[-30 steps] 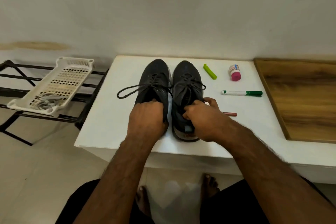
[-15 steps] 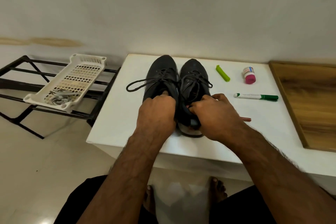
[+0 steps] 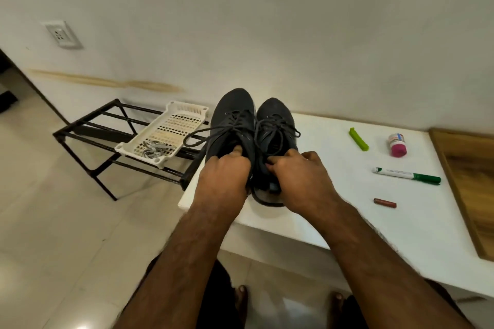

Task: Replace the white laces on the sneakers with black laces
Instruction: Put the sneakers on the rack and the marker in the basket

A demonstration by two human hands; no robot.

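Two dark sneakers with black laces stand side by side, toes pointing away from me. My left hand [image 3: 223, 177] grips the heel collar of the left sneaker [image 3: 232, 117], fingers tucked into its opening. My right hand [image 3: 299, 176] grips the heel collar of the right sneaker [image 3: 275, 125]. A loop of black lace [image 3: 197, 136] hangs off the left sneaker past the left edge of the white table [image 3: 334, 195]. The pair sits at that table's left end, raised and tilted. White laces [image 3: 153, 151] lie bundled in a white plastic basket [image 3: 171, 131].
The basket rests on a black metal rack [image 3: 88, 131] left of the table. On the table to the right lie a green clip [image 3: 358, 139], a small pink-capped bottle [image 3: 397, 145], a green-capped marker [image 3: 406, 175] and a small red tube [image 3: 385, 203]. A wooden board [image 3: 470, 181] borders the right.
Both hands have lifted the pair of sneakers and carried it left towards the table's left edge. The view has swung left and up.
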